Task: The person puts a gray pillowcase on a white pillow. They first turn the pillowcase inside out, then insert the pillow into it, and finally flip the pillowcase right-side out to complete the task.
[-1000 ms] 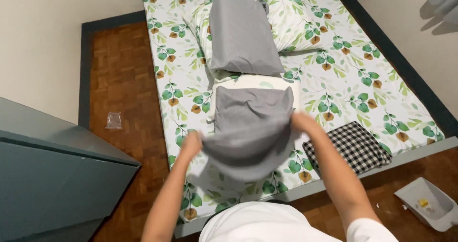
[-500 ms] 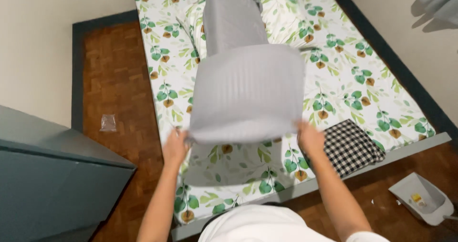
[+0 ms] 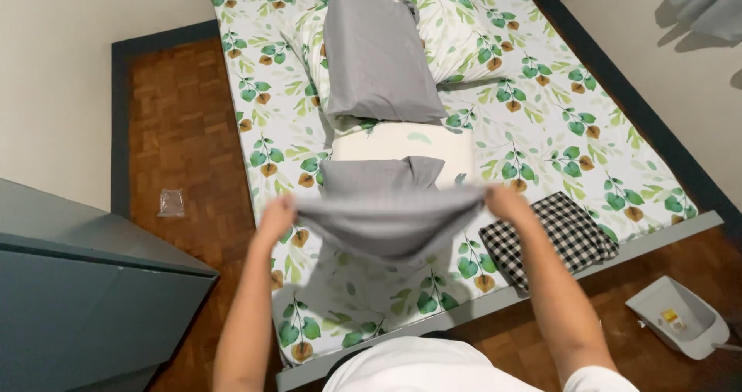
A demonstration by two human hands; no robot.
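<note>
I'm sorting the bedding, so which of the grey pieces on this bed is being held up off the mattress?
The grey pillowcase stretched between both hands, nearest the bed's foot; the others lie flat.

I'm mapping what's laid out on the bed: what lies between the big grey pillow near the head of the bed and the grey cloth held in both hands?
In the head view, between the grey pillow and the held grey cloth lie a white pillow and, nearer the cloth, a folded grey piece.

Parquet floor (image 3: 182, 129), cream wall (image 3: 54, 83), teal cabinet (image 3: 85, 299).

Three pillows (image 3: 379, 52), one checked cloth (image 3: 553, 237), one dustpan (image 3: 679, 316).
</note>
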